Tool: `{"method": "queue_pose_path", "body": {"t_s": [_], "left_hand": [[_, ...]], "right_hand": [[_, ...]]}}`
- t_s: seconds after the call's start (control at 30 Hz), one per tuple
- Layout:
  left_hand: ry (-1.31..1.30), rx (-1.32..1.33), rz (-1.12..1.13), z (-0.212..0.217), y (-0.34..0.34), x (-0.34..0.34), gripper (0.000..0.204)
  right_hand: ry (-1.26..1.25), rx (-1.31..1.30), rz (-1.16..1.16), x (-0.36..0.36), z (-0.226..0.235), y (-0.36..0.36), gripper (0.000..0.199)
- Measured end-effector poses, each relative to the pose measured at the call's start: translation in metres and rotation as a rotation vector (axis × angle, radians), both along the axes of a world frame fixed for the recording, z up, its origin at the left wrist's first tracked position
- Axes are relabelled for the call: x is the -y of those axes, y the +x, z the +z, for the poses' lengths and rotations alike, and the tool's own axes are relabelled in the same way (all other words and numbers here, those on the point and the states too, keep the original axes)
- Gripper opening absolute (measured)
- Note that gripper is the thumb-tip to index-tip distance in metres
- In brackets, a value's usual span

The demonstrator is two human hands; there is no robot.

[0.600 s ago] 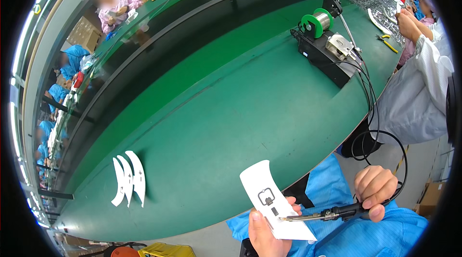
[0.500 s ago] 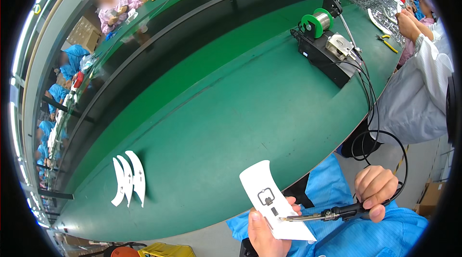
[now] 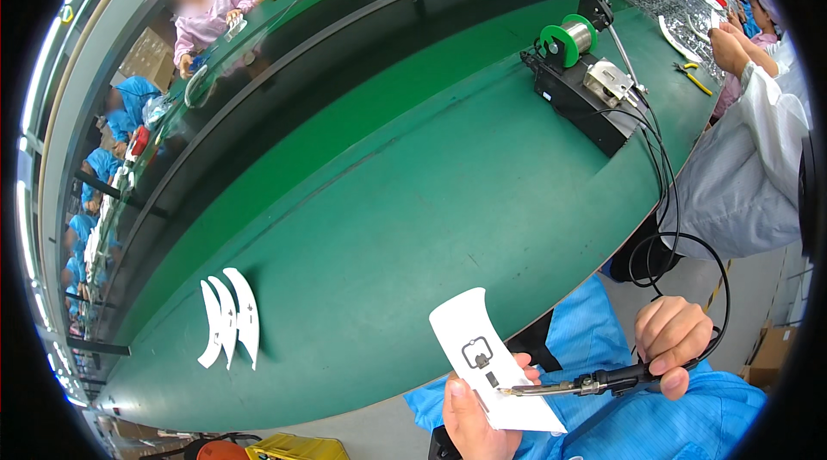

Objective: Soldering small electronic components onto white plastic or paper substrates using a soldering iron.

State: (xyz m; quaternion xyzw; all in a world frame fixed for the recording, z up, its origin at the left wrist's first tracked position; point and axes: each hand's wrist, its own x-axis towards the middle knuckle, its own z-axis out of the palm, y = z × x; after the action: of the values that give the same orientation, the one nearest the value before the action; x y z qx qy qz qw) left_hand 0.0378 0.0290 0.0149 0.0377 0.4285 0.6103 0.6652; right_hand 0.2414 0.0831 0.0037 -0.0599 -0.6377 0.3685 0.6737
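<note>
My left hand [image 3: 472, 421] grips a curved white panel [image 3: 459, 322] from below, thumb on its face and fingers round behind it. On the panel are a dark outlined loop and a small black rectangle. In my right hand [image 3: 674, 339] is a black-handled soldering iron [image 3: 594, 382], held level with its tip pointing left. That tip meets or hovers just over the panel beside the black rectangle; I cannot tell which. Three more curved white panels [image 3: 231, 320] stand in a row on the green table [image 3: 370, 227] at the left.
A soldering station [image 3: 577, 102] with a green solder wire spool [image 3: 568, 40] stands at the back right, its black cable [image 3: 672, 184] looping down to the iron. Yellow-handled pliers [image 3: 692, 78] lie beyond. A co-worker in white [image 3: 741, 167] sits at the right. A yellow crate [image 3: 297, 447] is below the table's near edge.
My hands, the panel and the soldering iron hold almost the same position. Across the line, the person in pink has moved their hands apart, and a curved white piece now shows near them.
</note>
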Motion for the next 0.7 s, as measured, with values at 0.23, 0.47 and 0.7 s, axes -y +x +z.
{"method": "queue_pose_path", "body": {"t_s": [0.23,0.47,0.7], "left_hand": [[-0.004,0.018,0.003,-0.0015,-0.0003,-0.0029,0.055],[-0.025,0.006,0.005,-0.0003,0.0008,-0.0014,0.056],[-0.014,0.033,0.016,-0.0019,0.0003,-0.0005,0.056]], "right_hand": [[-0.004,0.015,-0.001,-0.0034,-0.0007,-0.0016,0.017],[-0.001,0.017,0.006,-0.002,-0.0003,-0.0009,0.016],[0.008,0.012,0.001,-0.0019,-0.003,0.0005,0.017]]}}
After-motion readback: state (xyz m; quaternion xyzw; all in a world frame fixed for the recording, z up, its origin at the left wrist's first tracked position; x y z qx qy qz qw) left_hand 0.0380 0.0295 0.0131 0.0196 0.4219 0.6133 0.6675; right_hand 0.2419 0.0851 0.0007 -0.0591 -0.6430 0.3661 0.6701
